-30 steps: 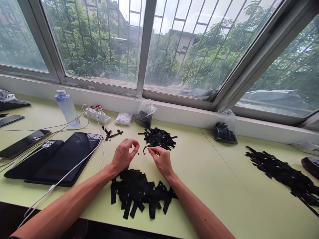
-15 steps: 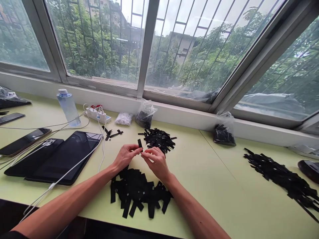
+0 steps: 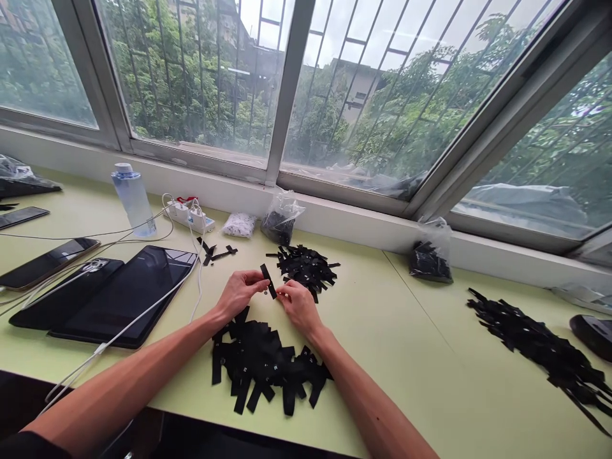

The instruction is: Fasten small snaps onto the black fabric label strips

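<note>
A short black fabric strip stands tilted between my two hands, above the table. My left hand pinches it from the left with thumb and fingers. The fingertips of my right hand are closed at its lower right edge. A tiny ring-like piece shows by my left fingertips; whether it is held or lies on the table I cannot tell. Below my hands spreads a pile of black strips, some with small white marks. Just beyond them lies another heap of black strips.
On the left are a tablet, phones, white cables, a water bottle and a power strip. Along the window sill stand a bag of white pieces and bags of black pieces. More strips lie right.
The strip now leans more and shows more of its length between my hands. My right hand has turned, with its fingers more curled in. The view has shifted slightly.
</note>
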The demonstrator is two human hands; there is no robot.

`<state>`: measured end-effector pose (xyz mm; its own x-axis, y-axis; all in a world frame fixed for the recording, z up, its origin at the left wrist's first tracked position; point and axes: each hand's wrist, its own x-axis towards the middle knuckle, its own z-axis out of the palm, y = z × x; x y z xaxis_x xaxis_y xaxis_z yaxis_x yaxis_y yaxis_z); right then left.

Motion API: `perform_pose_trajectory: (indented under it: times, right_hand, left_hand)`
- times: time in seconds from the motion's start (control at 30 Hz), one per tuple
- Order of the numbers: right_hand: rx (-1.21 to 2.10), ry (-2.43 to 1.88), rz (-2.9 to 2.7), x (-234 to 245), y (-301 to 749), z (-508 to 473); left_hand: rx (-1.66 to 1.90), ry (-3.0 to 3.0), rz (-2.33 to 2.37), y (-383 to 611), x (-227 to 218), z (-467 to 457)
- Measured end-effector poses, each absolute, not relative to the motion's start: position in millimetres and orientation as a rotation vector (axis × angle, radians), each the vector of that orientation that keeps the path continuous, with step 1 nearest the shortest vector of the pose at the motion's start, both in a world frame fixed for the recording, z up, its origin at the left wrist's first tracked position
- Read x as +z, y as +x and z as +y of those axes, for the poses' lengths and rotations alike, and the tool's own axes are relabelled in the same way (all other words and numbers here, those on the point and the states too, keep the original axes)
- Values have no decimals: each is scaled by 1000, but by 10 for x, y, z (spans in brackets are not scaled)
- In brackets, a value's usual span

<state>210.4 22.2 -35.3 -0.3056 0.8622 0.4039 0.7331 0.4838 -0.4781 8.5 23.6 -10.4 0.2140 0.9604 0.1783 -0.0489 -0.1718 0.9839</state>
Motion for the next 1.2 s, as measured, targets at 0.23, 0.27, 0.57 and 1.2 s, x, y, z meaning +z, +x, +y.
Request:
perform_pose_trajectory:
  times: [0.23, 0.27, 0.57, 1.2]
  right_hand:
    - [299, -1326, -2065, -336, 2145, 227]
    - [308, -1324, -2050, -321, 2148, 219]
    - [640, -1211, -1758, -94, 2145, 108]
    - [561, -1031, -1656, 0, 1956, -54]
  left_hand:
    - [1174, 1302, 838, 110, -88, 211]
    - [1173, 1297, 832, 112, -89, 209]
    - [1170, 1329, 833, 109, -110, 217]
    - [1197, 1410, 760, 185, -54, 96]
